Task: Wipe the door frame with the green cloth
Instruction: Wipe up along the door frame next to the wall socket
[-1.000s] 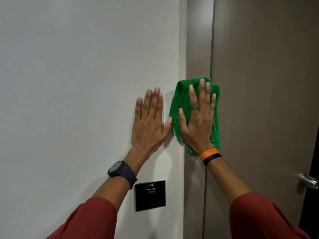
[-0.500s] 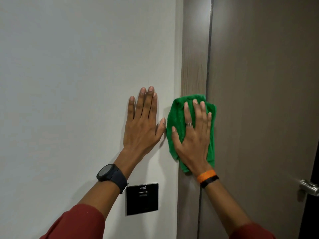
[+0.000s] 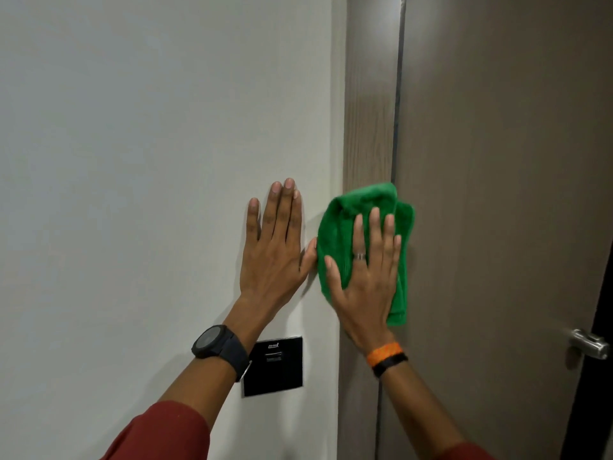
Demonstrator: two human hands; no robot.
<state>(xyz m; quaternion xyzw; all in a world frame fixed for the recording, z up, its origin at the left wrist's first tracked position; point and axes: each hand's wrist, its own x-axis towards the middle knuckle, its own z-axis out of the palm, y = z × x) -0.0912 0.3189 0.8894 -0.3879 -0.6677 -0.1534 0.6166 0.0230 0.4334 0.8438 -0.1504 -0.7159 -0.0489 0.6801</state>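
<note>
The wood-grain door frame runs vertically between the white wall and the brown door. My right hand lies flat with fingers spread on the folded green cloth, pressing it against the frame at mid height. The cloth overlaps the frame's edge onto the door on its right side and onto the wall on its left. My left hand rests flat on the white wall just left of the cloth, fingers pointing up, thumb touching the cloth's edge, holding nothing.
The brown door fills the right side, with a metal handle at the lower right. A black card-holder panel sits on the white wall below my left wrist. A dark gap shows at the far right edge.
My right hand has slid the green cloth down the door frame. My left hand sits lower in the view, still flat on the wall beside it.
</note>
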